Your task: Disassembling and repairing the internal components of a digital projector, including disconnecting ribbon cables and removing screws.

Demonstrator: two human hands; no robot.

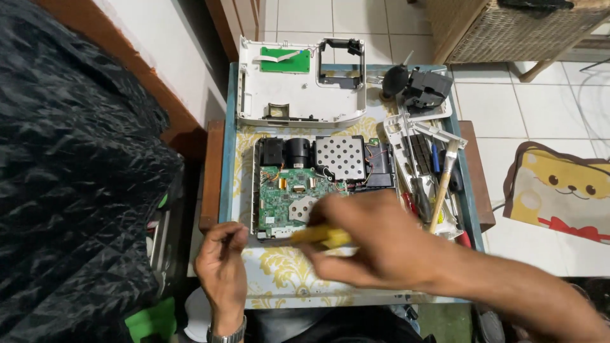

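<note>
The left hand (221, 259) hovers at the worktop's (279, 279) near edge, fingers curled narrow; whether it holds anything I cannot tell. The right hand (375, 238) reaches across, its grip closed on a yellow-handled tool (321, 236) above the opened device (318, 184), green circuit board (289, 200) exposed, mid-worktop.

No packages, printed labels, signs or lit screens can be made out in this view. The nearest thing to a package is the woven wicker box (508, 28) at the upper right of the frame, tan and rectangular, standing on the tiled floor. At the right edge lies a cushion (562, 190) printed with a cartoon dog face in yellow and cream, with a brown border and a red bow; it is a picture, not a sign. Any stickers on the opened device in the middle of the frame are too small to tell.
</note>
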